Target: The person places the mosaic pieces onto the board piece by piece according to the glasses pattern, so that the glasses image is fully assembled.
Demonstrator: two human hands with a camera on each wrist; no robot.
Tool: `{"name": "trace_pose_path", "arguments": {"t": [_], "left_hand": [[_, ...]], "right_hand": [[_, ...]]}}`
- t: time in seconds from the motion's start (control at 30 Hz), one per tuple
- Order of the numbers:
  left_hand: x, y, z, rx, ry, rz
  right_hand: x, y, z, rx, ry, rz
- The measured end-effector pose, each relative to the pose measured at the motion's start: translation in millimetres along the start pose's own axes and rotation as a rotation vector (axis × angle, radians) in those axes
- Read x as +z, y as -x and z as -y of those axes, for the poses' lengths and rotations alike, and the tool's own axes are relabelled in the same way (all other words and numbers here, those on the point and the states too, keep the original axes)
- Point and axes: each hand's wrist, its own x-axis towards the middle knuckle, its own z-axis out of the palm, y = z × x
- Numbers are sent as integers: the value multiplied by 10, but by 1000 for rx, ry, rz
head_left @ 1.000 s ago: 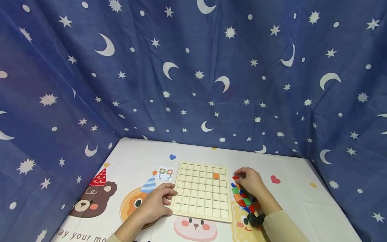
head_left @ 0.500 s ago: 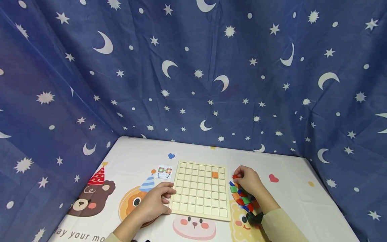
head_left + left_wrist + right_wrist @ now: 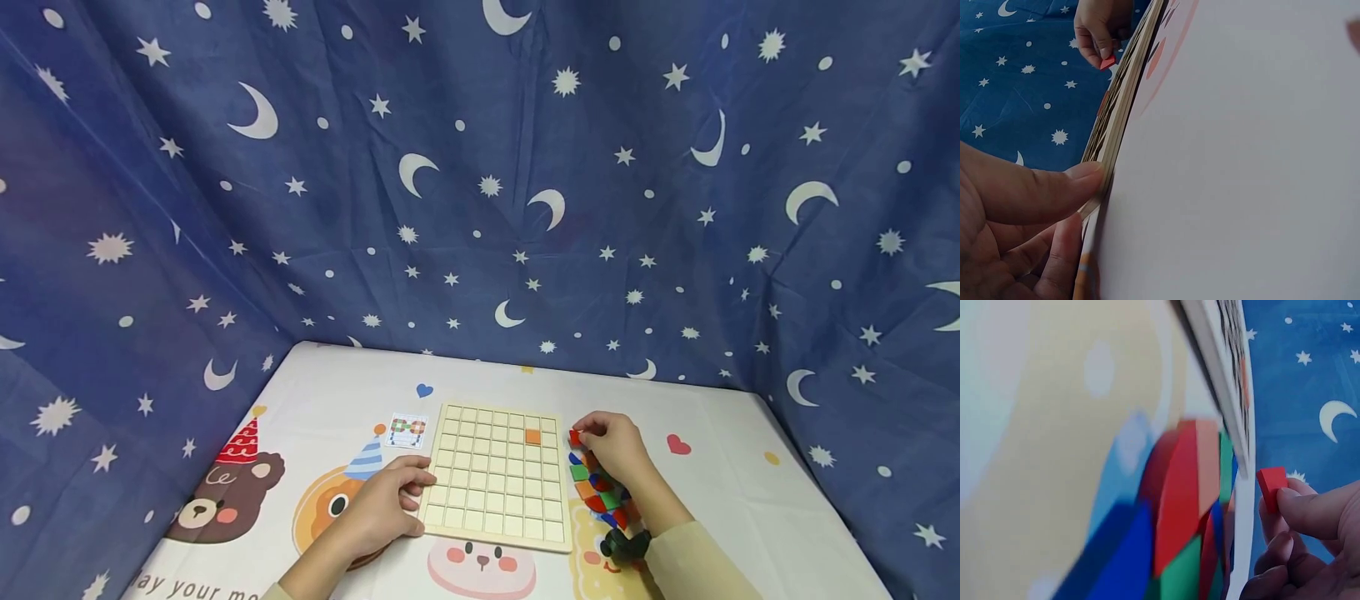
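A pale wooden grid board point(image 3: 495, 475) lies on the table, with one orange square tile point(image 3: 532, 437) in a cell near its far right corner. My left hand point(image 3: 382, 502) holds the board's left edge near the front corner. In the left wrist view the thumb point(image 3: 1085, 175) presses on that edge, with the other fingers curled below it. Just off the board's right side, my right hand point(image 3: 618, 448) pinches a small red block point(image 3: 1272, 481) between thumb and fingertips. Several red, green, blue and orange pieces point(image 3: 585, 490) lie heaped beneath that hand and wrist, partly hidden.
A small pattern card point(image 3: 407, 431) lies beyond my left hand, beside the board's far left corner. The white tablecloth point(image 3: 720, 492) carries printed cartoon animals. A blue star-and-moon curtain point(image 3: 480, 208) closes off the back and sides.
The red block has come slightly away from the heap toward the board, and more of it shows at my right fingertips. My left hand keeps its place on the board.
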Motion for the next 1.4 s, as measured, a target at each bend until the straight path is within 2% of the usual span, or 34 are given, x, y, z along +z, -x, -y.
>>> {"name": "trace_pose_path", "arguments": {"t": [0.4, 0.7, 1.2, 1.4], "left_hand": [[-5, 11, -1, -3, 3, -8], [-8, 15, -11, 1, -7, -14], [-2, 12, -9, 3, -14, -8], [-5, 22, -11, 1, -13, -15]], "right_hand": [[219, -17, 183, -21, -55, 14], [308, -47, 233, -43, -11, 14], [321, -12, 209, -62, 14, 80], [248, -11, 185, -110, 27, 105]]}}
